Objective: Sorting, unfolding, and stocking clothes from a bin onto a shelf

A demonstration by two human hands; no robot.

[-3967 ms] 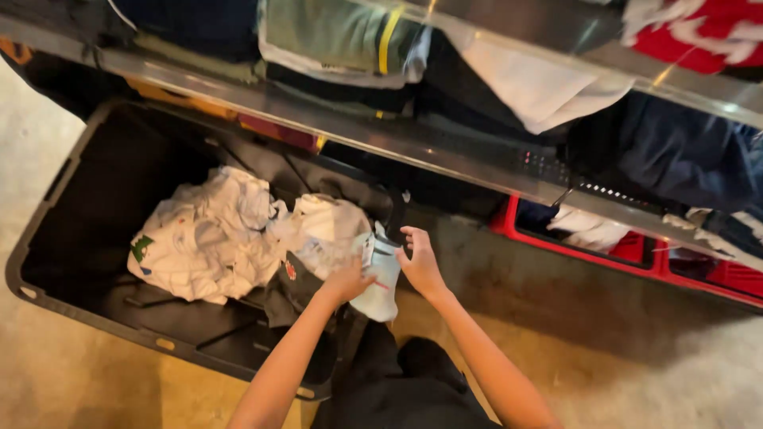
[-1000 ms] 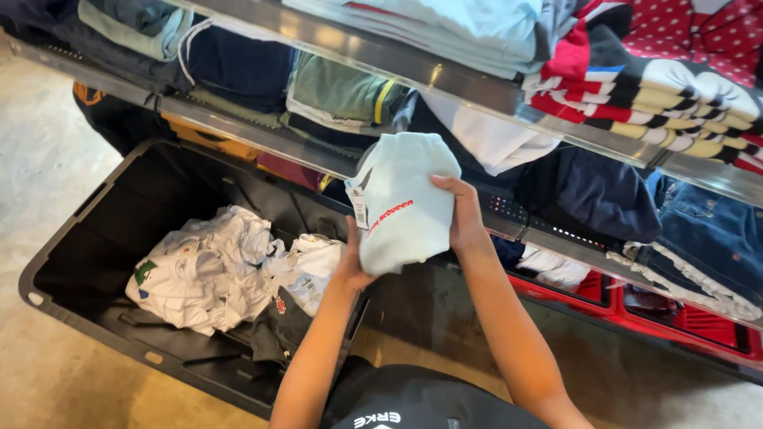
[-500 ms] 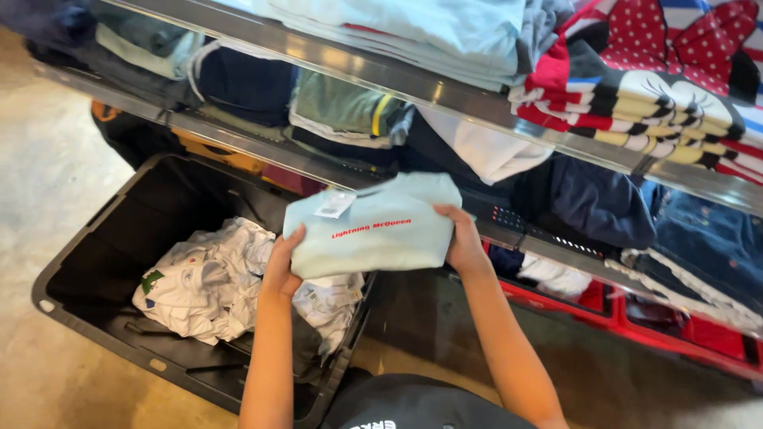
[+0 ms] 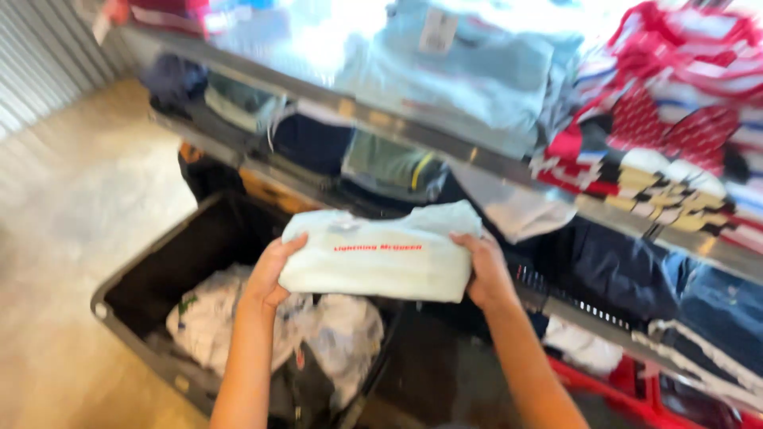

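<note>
A folded pale blue-green garment (image 4: pixel 381 256) with a line of red print is held level in front of me. My left hand (image 4: pixel 270 274) grips its left end and my right hand (image 4: pixel 486 272) grips its right end. It hangs above the right rim of a black plastic bin (image 4: pixel 139 274), which holds crumpled white clothes (image 4: pixel 218 322). Just beyond the garment run metal shelves (image 4: pixel 413 135) stacked with folded clothing.
The top shelf carries pale blue folded tops (image 4: pixel 469 71) and red, white and black patterned ones (image 4: pixel 675 119). Dark blue clothes (image 4: pixel 636 270) fill the lower shelf at right. A red crate (image 4: pixel 612 381) sits under it. Beige floor (image 4: pixel 71 230) lies to the left.
I lifted the folded garment out of the bin, turned it from upright to level, and raised it toward the shelves. My view has tilted upward, showing more of the top shelf.
</note>
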